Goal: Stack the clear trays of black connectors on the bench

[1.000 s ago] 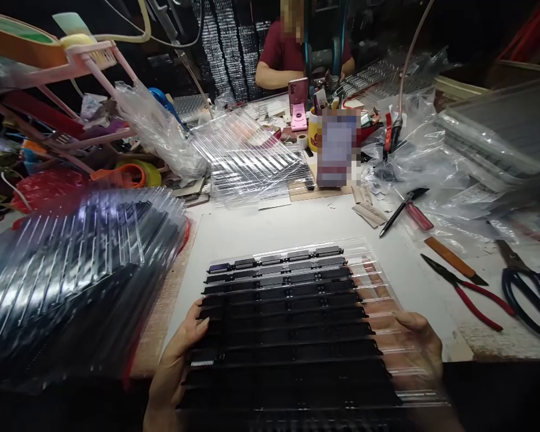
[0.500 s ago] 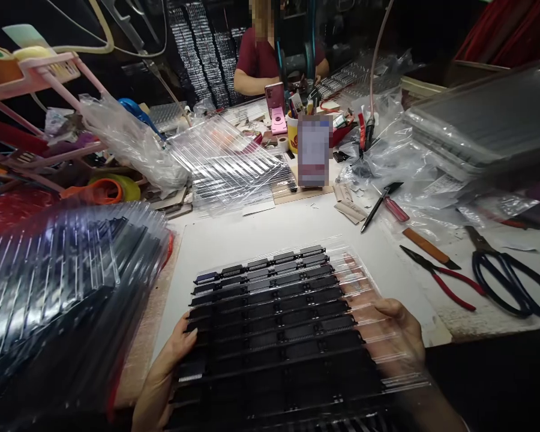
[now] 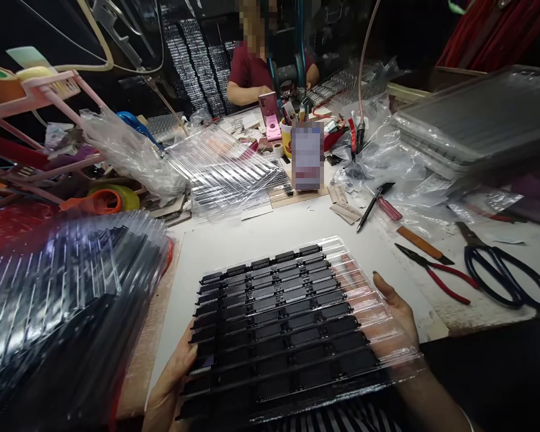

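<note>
A clear plastic tray [image 3: 369, 300] filled with rows of black toothed plastic parts [image 3: 279, 324] is held up in front of me, slightly tilted over the white work surface [image 3: 252, 237]. My left hand [image 3: 175, 366] grips its left edge, thumb on top and the other fingers hidden beneath. On the right side, my right hand [image 3: 393, 312] has its thumb at the edge, and its fingers show through the clear plastic from below. The parts fill the left and middle of the tray, while a clear strip lies bare at the right.
Stacked clear trays with dark parts [image 3: 49, 324] stand at left. To the right lie red-handled pliers [image 3: 452, 282], scissors [image 3: 506, 270], a pen [image 3: 371, 210] and a brown-handled blade [image 3: 420, 241]. Behind are a phone [image 3: 306, 156] and empty-looking clear trays [image 3: 225, 171]. A person [image 3: 252, 72] sits opposite.
The tray has tilted a little and its far edge shows more sharply. Both hands keep their hold. The whole view has shifted slightly.
</note>
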Motion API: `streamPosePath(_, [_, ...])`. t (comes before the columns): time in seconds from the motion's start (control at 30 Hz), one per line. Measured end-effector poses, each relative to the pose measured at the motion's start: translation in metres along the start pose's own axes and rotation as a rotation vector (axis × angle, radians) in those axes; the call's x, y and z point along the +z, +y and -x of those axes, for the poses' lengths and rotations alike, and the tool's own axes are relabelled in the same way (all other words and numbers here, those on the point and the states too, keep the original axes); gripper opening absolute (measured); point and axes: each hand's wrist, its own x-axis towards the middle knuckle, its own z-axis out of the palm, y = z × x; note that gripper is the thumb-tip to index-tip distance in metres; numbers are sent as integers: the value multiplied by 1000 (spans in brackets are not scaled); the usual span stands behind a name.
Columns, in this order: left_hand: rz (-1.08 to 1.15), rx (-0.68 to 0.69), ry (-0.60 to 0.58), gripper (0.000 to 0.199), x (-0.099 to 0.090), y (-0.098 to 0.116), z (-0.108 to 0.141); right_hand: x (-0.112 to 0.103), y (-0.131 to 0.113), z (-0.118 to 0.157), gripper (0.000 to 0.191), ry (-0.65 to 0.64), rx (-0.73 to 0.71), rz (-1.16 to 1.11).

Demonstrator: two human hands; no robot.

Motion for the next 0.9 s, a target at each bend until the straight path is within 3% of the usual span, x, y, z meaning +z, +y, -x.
streamPosePath(0.2, [42, 70, -31, 71, -1, -2, -2, -16, 0, 2, 45, -94, 76, 72])
streamPosePath(0.4, [78, 68, -92, 69, 7, -2, -1, -14, 2, 3, 53, -95, 80, 51])
streamPosePath(0.5, [3, 78, -65, 65, 13, -3, -1, -9, 1, 1, 51, -63, 43, 8])
streamPosePath(0.6, [-53, 146, -82, 66, 20, -3, -4, -1, 0, -2, 46, 48, -1, -45])
streamPosePath(0.7, [-57, 129, -65, 69, 27, -3, -6, 8, 2, 0, 48, 118, 8, -61])
streamPosePath(0.9, [60, 84, 59, 66, 37, -4, -4, 2, 3, 10, 45, 126, 26, 157])
